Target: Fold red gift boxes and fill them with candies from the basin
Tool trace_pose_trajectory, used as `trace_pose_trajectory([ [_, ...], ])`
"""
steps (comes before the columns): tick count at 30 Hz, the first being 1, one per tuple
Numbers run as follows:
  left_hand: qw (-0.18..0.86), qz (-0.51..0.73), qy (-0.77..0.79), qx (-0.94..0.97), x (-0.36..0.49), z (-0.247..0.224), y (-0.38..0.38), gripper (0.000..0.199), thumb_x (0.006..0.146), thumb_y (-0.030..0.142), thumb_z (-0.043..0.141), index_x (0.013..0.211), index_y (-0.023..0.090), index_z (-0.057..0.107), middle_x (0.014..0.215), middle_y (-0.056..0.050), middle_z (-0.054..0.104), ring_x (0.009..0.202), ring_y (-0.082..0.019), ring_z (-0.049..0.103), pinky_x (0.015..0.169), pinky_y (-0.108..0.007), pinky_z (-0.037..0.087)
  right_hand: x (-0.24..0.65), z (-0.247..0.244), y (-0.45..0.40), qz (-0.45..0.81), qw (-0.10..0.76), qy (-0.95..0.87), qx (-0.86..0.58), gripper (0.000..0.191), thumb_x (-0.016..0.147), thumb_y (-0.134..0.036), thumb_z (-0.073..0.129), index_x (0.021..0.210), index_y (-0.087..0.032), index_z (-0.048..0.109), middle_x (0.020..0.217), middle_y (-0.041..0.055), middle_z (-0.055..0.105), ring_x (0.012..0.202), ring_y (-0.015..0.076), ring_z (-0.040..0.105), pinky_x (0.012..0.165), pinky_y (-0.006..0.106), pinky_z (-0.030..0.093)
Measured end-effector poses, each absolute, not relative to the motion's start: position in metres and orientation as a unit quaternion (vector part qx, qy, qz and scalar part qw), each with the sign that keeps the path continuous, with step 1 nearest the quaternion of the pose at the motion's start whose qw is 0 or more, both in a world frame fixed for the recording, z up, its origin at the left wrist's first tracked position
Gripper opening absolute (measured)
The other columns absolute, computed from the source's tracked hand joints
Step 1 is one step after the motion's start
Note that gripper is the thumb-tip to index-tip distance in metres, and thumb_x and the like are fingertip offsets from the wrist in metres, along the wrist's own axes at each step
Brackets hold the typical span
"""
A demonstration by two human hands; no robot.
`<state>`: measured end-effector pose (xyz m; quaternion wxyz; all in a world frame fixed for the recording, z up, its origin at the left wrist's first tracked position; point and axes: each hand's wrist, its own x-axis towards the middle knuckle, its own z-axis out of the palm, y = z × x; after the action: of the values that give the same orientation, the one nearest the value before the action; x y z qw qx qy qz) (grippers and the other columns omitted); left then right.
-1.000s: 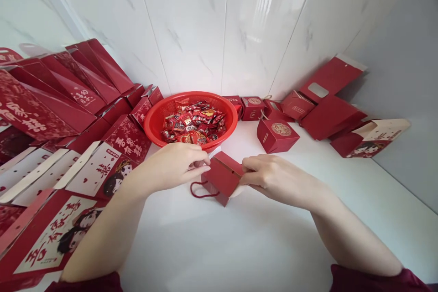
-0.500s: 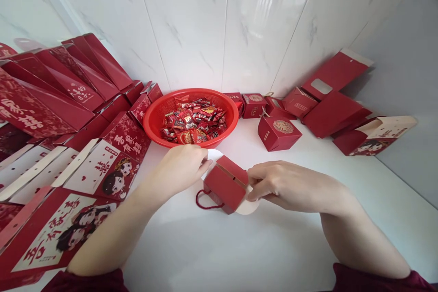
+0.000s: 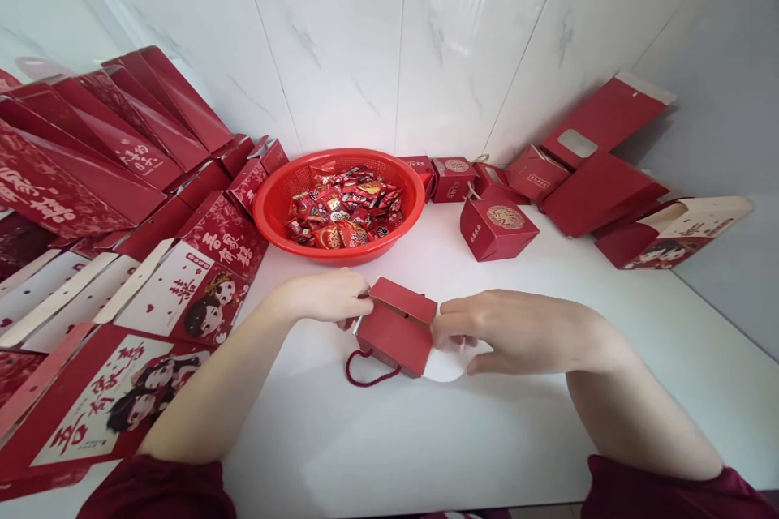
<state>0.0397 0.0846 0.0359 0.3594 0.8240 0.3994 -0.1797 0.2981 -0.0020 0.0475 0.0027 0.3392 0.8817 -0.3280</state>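
A small red box with a dark red cord handle stands on the white table between my hands, its two red top flaps nearly meeting over a narrow gap. My left hand is closed at the box's left end, its fingers partly hidden behind the edge. At the right end, my right hand touches the box with bent fingers, its thumb apart from them. Below those fingers a pale rounded flap sticks out. Behind the box sits a red basket of wrapped sweets.
Red and white printed boxes stand in rows on the left. Closed small boxes are at the back right, near larger open boxes leaning by the wall. A tiled wall rises behind the white table.
My left hand has moved slightly down along the box's left end, and the white flap there no longer shows. The right thumb has come away from the pale flap. The view has shifted slightly.
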Motion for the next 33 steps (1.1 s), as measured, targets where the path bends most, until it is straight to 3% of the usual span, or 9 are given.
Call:
trace_pose_trajectory([
  [2,0.384,-0.191,0.392,0.814,0.041,0.036,0.087,0.028,0.083,0.030,0.042,0.065,0.016,0.059,0.067,-0.005,0.070,0.058,-0.017,0.063,0.055,-0.024,0.046,0.297,0.048,-0.001,-0.348,0.012,0.873,0.342,0.016,0.082,-0.016,0.067,0.097,-0.020,0.063,0.095,0.0009,0.068,0.078,0.0139,0.062,0.065,0.023,0.043],
  [7,0.418,-0.225,0.378,0.795,0.038,0.037,0.094,0.037,0.084,0.027,0.040,0.060,0.014,0.065,0.062,-0.007,0.070,0.057,-0.017,0.064,0.059,-0.025,0.050,0.291,0.048,0.003,-0.304,-0.042,0.888,0.343,0.026,0.093,-0.010,0.047,0.103,-0.023,0.067,0.095,0.0008,0.070,0.078,0.0127,0.062,0.067,0.024,0.041],
  [13,0.436,-0.222,0.364,0.793,0.034,0.040,0.096,0.042,0.087,0.028,0.040,0.062,0.013,0.070,0.059,-0.007,0.070,0.054,-0.016,0.064,0.061,-0.024,0.051,0.289,0.044,0.003,-0.225,-0.062,0.907,0.352,0.025,0.093,-0.011,0.051,0.106,-0.024,0.067,0.099,0.0007,0.067,0.073,0.0110,0.060,0.061,0.024,0.038],
  [17,0.450,-0.214,0.348,0.794,0.033,0.042,0.097,0.042,0.087,0.025,0.039,0.064,0.013,0.071,0.060,-0.007,0.070,0.056,-0.016,0.064,0.062,-0.024,0.050,0.285,0.040,0.003,-0.139,-0.055,0.912,0.382,0.027,0.094,-0.009,0.049,0.109,-0.023,0.067,0.087,0.0016,0.066,0.067,0.0124,0.058,0.056,0.025,0.034],
  [23,0.481,-0.209,0.310,0.793,0.031,0.037,0.104,0.043,0.091,0.029,0.038,0.071,0.013,0.072,0.066,-0.007,0.072,0.063,-0.016,0.065,0.065,-0.023,0.049,0.277,0.024,0.012,-0.021,-0.006,0.929,0.369,0.030,0.095,-0.007,0.046,0.074,-0.016,0.064,0.072,0.0025,0.062,0.056,0.0114,0.050,0.052,0.028,0.025],
  [27,0.446,-0.202,0.345,0.801,0.031,0.040,0.101,0.040,0.090,0.033,0.041,0.070,0.015,0.071,0.070,-0.006,0.073,0.064,-0.016,0.065,0.065,-0.023,0.048,0.274,0.021,0.011,0.010,0.006,0.933,0.359,0.029,0.093,-0.003,0.045,0.072,-0.015,0.062,0.073,0.0026,0.062,0.055,0.0114,0.048,0.051,0.029,0.020],
  [33,0.327,-0.177,0.396,0.840,0.033,0.047,0.088,0.019,0.071,0.026,0.055,0.059,0.019,0.068,0.062,0.000,0.070,0.054,-0.014,0.058,0.047,-0.022,0.035,0.279,0.034,0.002,-0.072,-0.039,0.917,0.390,0.025,0.092,-0.004,0.046,0.085,-0.018,0.066,0.070,0.0000,0.060,0.054,0.0106,0.049,0.050,0.026,0.027],
])
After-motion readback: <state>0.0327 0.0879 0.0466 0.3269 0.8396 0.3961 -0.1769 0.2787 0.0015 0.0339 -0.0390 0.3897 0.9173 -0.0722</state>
